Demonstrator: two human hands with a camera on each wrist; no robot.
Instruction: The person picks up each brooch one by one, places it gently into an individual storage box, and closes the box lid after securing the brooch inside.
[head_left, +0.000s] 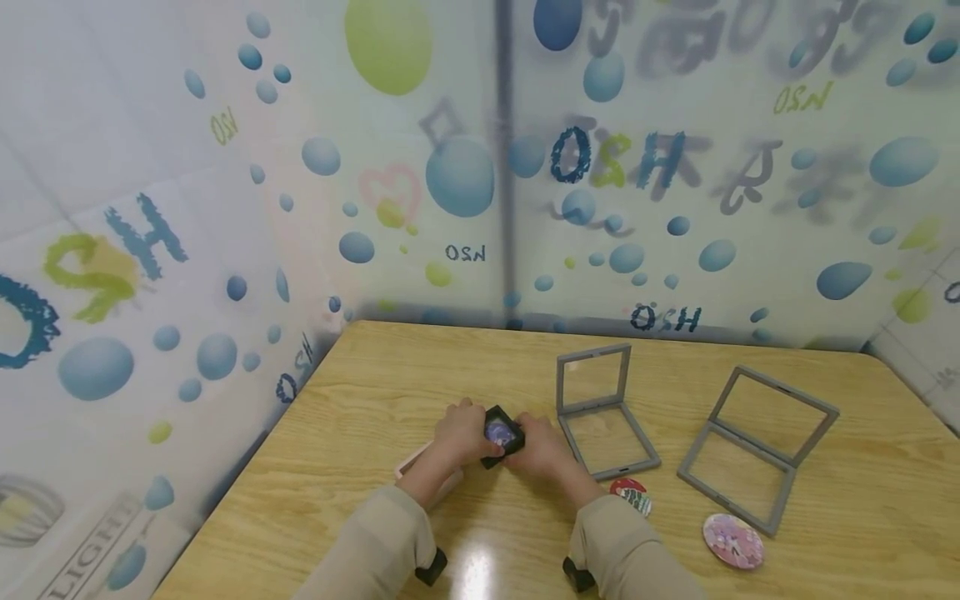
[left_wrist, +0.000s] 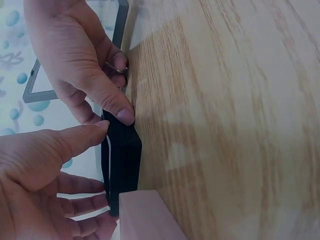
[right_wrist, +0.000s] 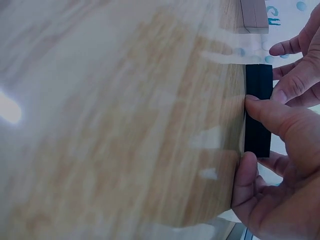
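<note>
Both hands hold a small black display frame [head_left: 495, 413] just over the table, in front of the person. A bluish-purple picture or badge [head_left: 498, 431] shows in its window. My left hand [head_left: 460, 433] grips the left side, its thumb on the near edge in the left wrist view. On the other side, my right hand [head_left: 542, 450] pinches the frame with thumb and fingers, seen in the right wrist view around the black edge [right_wrist: 258, 130]. Under the left forearm lies a pale pink box [head_left: 408, 464], partly hidden.
Two grey hinged frames with clear windows stand unfolded to the right, one nearer [head_left: 652, 463] and one farther right [head_left: 787, 492]. Close by lie a red and green badge [head_left: 632, 493] and a pink round badge [head_left: 732, 541]. A patterned curtain [head_left: 420, 283] hangs behind the wooden table [head_left: 360, 400].
</note>
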